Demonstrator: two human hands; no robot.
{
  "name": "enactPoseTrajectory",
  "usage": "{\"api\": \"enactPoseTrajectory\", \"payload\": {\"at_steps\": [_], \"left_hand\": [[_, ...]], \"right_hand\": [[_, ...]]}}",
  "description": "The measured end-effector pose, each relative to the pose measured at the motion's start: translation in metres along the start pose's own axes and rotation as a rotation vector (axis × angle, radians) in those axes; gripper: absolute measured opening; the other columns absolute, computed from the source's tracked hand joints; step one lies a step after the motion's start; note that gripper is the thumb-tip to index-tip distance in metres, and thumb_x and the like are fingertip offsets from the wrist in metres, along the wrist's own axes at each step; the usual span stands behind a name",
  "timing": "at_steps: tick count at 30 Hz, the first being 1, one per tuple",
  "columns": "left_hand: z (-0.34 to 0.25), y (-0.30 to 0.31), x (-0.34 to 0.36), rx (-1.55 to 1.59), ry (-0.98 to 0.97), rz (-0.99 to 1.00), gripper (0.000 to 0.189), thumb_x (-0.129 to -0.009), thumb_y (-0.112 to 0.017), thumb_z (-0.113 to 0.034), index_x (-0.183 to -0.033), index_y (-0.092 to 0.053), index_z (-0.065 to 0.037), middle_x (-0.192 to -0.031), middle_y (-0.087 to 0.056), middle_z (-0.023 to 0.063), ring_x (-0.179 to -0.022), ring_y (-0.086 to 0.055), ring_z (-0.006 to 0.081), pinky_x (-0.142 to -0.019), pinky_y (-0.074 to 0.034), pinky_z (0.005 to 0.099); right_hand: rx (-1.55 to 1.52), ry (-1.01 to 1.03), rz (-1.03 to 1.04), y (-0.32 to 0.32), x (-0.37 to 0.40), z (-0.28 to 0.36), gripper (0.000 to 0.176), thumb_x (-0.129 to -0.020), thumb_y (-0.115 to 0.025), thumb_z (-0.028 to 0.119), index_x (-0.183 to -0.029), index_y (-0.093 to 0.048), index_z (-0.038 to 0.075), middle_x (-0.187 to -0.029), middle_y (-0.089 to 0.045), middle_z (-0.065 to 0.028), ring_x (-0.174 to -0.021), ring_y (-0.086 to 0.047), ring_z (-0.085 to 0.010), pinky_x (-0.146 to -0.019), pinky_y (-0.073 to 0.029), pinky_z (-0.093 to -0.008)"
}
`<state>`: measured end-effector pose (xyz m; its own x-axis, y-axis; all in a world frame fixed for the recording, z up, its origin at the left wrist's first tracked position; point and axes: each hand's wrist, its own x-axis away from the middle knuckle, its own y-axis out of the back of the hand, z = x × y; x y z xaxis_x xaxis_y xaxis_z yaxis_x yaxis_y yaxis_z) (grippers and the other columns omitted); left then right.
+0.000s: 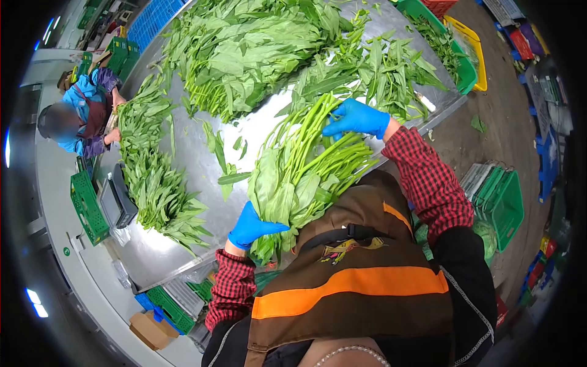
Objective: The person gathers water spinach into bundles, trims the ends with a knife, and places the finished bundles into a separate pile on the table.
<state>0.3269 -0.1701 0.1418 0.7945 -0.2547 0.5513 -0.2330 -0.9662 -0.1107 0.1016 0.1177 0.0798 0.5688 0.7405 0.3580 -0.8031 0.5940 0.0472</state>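
A large bunch of leafy greens (306, 165) lies across the near edge of the metal table (192, 144), its stems pointing up and right and its leaves down and left. My left hand (252, 227), in a blue glove, grips the leafy end, with part of the fingers under the leaves. At the stem end is my right hand (356, 118), also gloved in blue, its fingers bent around the upper stems. A big heap of greens (244, 55) lies beyond the bunch, and looser greens (385, 73) are spread near my right hand.
Across the table at the left, a person (85, 113) has both hands at a long row of greens (147, 165). A scale (118, 196) stands by the left edge. Green crates (501, 208) are at the right; a green bin (461, 67) and yellow crate (477, 52) sit top right.
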Motion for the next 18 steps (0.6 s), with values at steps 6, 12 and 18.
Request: {"api": "enactPoseTrajectory", "payload": {"at_steps": [6,12,18], "left_hand": [[0.001,0.01,0.016,0.122,0.115,-0.059,0.1,-0.055,-0.084,0.002,-0.141,-0.034,-0.003,-0.134,-0.048,0.0076,-0.121,-0.047,0.0197,-0.102,-0.039,0.0358],[0.001,0.014,0.021,0.1,-0.002,-0.042,0.099,-0.056,-0.085,0.0,-0.141,-0.034,-0.002,-0.134,-0.047,0.0075,-0.122,-0.045,0.0186,-0.103,-0.037,0.0353],[-0.014,0.009,0.014,-0.028,-0.028,0.012,0.101,-0.057,-0.088,-0.008,-0.141,-0.033,-0.001,-0.135,-0.047,0.0089,-0.123,-0.044,0.019,-0.104,-0.036,0.0352]], "right_hand": [[-0.346,-0.046,-0.342,0.032,0.003,-0.018,0.029,-0.084,-0.068,0.033,-0.081,-0.064,0.004,-0.07,-0.06,-0.003,-0.063,-0.055,-0.0102,-0.06,-0.046,-0.0247],[-0.307,-0.134,-0.53,0.044,0.018,0.0,0.041,-0.083,-0.068,0.04,-0.11,-0.06,0.01,-0.097,-0.063,-0.0067,-0.091,-0.058,-0.0128,-0.081,-0.047,-0.0341],[0.162,0.056,-0.176,-0.015,0.016,0.044,0.053,-0.078,-0.072,0.044,-0.11,-0.063,0.002,-0.102,-0.064,-0.0085,-0.092,-0.058,-0.0174,-0.082,-0.046,-0.0291]]}}
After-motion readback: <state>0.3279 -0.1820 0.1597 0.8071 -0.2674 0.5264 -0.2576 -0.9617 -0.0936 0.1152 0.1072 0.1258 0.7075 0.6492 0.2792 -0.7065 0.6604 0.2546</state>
